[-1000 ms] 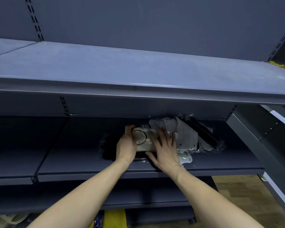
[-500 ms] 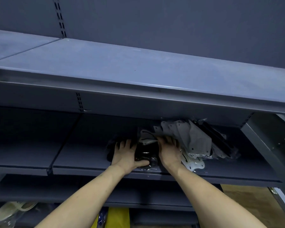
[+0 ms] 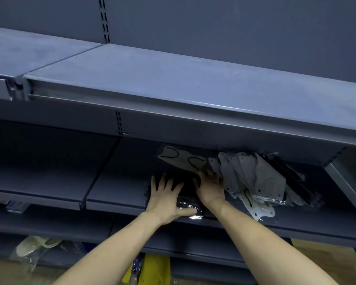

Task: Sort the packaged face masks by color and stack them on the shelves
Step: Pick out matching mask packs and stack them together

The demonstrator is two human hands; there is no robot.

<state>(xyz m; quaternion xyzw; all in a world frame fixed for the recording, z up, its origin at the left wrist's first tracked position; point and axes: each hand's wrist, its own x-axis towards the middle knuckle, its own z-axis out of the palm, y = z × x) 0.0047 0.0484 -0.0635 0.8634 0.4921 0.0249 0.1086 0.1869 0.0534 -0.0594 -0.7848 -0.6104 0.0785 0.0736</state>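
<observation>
Both hands are on a stack of black packaged masks (image 3: 188,202) near the front of the middle shelf (image 3: 115,194). My left hand (image 3: 165,199) lies flat on the stack with fingers spread and its thumb along the front edge. My right hand (image 3: 209,188) presses on the stack's right side, fingers extended toward the back. A grey packaged mask with black ear loops (image 3: 182,159) lies just behind the hands. To the right, a pile of grey and white packaged masks (image 3: 255,179) leans against more black packs (image 3: 292,177).
The upper shelf (image 3: 173,79) overhangs the work area. A shelf upright (image 3: 349,186) closes the right end. On the lower left shelf lies a bagged pale shoe (image 3: 35,245). Yellow packaging (image 3: 154,270) shows at the bottom.
The grey mask that was between my hands now lies behind them at the back of the shelf. Both hands have come down flat on the black stack.
</observation>
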